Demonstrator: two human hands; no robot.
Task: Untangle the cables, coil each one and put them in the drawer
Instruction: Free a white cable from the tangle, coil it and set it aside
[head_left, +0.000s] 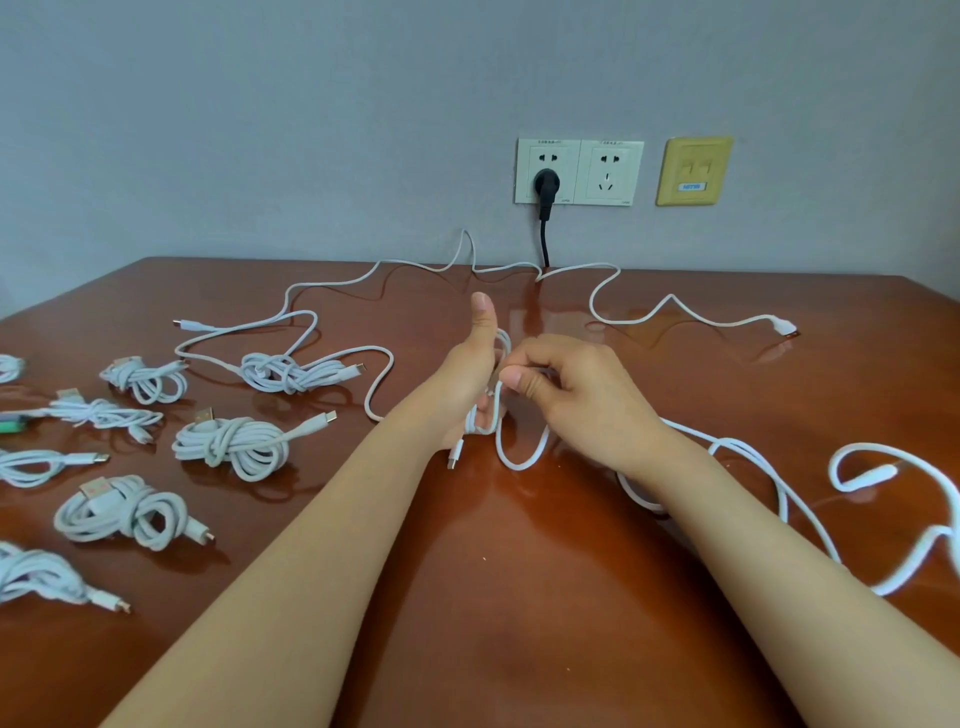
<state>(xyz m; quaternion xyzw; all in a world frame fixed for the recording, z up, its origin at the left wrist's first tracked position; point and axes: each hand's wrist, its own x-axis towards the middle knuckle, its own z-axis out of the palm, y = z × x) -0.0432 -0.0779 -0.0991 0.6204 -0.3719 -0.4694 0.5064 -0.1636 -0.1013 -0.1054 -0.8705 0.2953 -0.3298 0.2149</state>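
Observation:
My left hand (470, 374) is upright over the middle of the brown table (519, 597), thumb pointing up, with loops of a white cable (522, 462) wound around it. A connector of this cable hangs below the hand. My right hand (571, 387) pinches the same cable just beside the left hand. From there the cable trails right across the table in loose curves (779, 499). Several coiled white cables (231, 444) lie at the left. No drawer is in view.
A long loose white cable (597, 312) snakes along the table's far edge by the wall. A part-coiled cable (283, 371) lies left of centre. A black plug (545, 187) sits in a wall socket, next to a yellow wall plate (693, 171).

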